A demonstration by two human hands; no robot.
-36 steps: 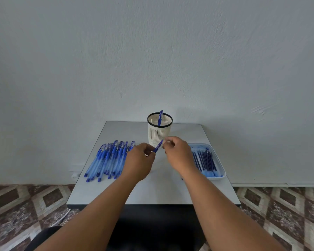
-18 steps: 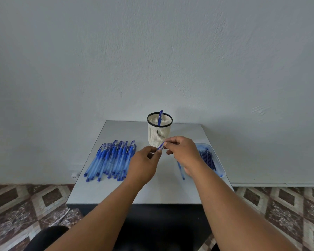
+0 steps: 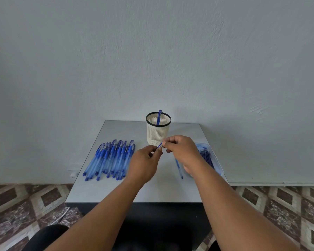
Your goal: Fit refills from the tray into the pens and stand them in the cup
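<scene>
Left of the cup (image 3: 158,131), loose pens (image 3: 110,158) lie on the counter (image 3: 101,189). In front of it, left hand (image 3: 145,163) and right hand (image 3: 182,151) pinch one small blue pen part (image 3: 159,145). Right: refill tray (image 3: 217,164).

My right hand (image 3: 182,151) now sits further toward the frame's right than a second ago, covering the near left part of the tray (image 3: 218,164), and a pen barrel (image 3: 179,168) shows hanging below it over the tabletop (image 3: 101,189). My left hand (image 3: 145,163) stays close, both pinching the small blue piece (image 3: 159,145) between them.
</scene>
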